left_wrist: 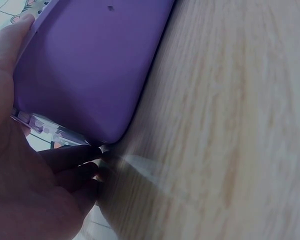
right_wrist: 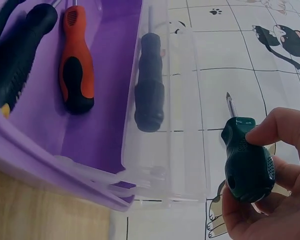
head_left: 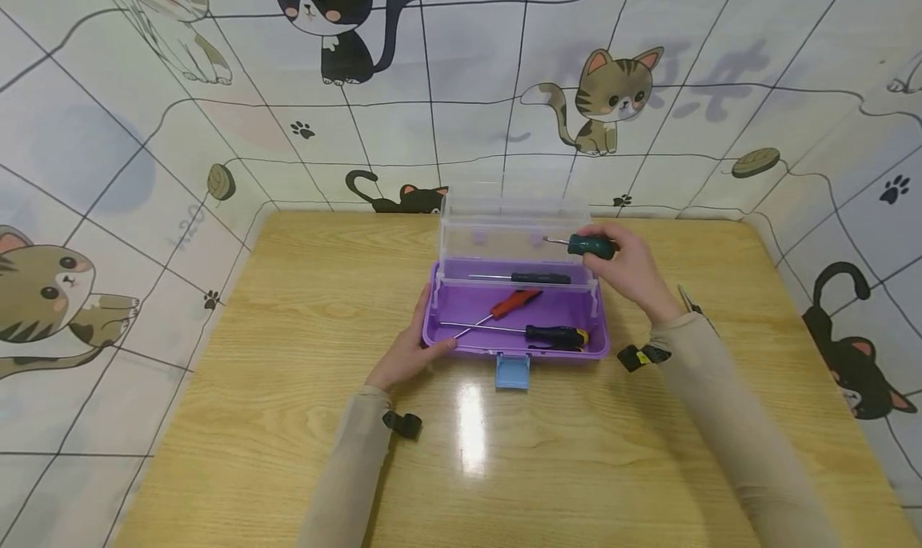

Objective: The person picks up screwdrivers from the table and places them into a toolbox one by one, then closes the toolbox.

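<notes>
A purple toolbox (head_left: 471, 298) stands on the table, its clear lid (head_left: 511, 236) raised at the back. My left hand (head_left: 403, 358) grips the box's left end, thumb along the front and fingers curled round the far corner. Over the lid's right side, my right hand (head_left: 628, 270) pinches the handle of a stubby dark green screwdriver (right_wrist: 249, 157), tip pointing left in the head view. Inside the box lie a red-and-black screwdriver (right_wrist: 77, 70) and a long black-and-yellow screwdriver (head_left: 555, 334). Another dark screwdriver (right_wrist: 150, 85) shows through the clear plastic.
The blue latch (head_left: 513, 372) hangs down at the box's front. Beside the right sleeve lies a thin pointed thing (head_left: 687, 298), partly hidden by the arm. Behind the wooden table (head_left: 302, 292), a cat-patterned sheet (head_left: 468, 68) rises.
</notes>
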`<state>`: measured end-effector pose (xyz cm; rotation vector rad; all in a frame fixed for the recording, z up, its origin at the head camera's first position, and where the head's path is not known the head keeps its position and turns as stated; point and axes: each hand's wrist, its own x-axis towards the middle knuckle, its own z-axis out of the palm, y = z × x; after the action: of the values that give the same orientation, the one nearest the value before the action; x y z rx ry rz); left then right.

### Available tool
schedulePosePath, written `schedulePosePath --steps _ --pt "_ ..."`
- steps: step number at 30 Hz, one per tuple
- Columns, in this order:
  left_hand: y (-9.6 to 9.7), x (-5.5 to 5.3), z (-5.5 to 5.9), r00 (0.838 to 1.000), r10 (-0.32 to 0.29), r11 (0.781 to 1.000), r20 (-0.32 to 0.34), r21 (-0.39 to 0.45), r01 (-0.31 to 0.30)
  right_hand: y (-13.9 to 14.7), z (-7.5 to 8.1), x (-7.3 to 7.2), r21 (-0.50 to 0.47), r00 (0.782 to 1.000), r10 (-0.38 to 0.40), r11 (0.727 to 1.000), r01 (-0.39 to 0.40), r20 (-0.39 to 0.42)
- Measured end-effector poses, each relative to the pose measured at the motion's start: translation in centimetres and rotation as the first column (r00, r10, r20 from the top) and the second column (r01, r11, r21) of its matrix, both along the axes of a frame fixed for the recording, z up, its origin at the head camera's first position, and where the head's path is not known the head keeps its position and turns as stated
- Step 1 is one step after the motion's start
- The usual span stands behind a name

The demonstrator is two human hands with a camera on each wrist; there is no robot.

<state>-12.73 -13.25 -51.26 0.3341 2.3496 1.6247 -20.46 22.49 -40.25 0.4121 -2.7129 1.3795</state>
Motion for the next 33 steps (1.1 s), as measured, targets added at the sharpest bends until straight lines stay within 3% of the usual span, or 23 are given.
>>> schedulePosePath --steps 15,22,33 --pt "0.0 -0.1 0.0 1.0 -0.012 1.0 -0.027 -0.011 0.012 -0.2 1.6 -3.1 0.071 0.999 0.01 0.997 -0.013 0.047" --pt "0.0 -0.1 -0.1 1.0 -0.005 1.0 -0.025 -0.015 0.005 -0.4 2.1 -4.9 0.077 0.996 0.049 0.996 -0.055 0.071" --pt "-0.1 -0.1 -0.3 0.999 -0.013 1.0 -0.03 -0.016 0.013 -1.1 2.6 -6.8 0.094 0.973 0.122 0.985 -0.143 0.197"
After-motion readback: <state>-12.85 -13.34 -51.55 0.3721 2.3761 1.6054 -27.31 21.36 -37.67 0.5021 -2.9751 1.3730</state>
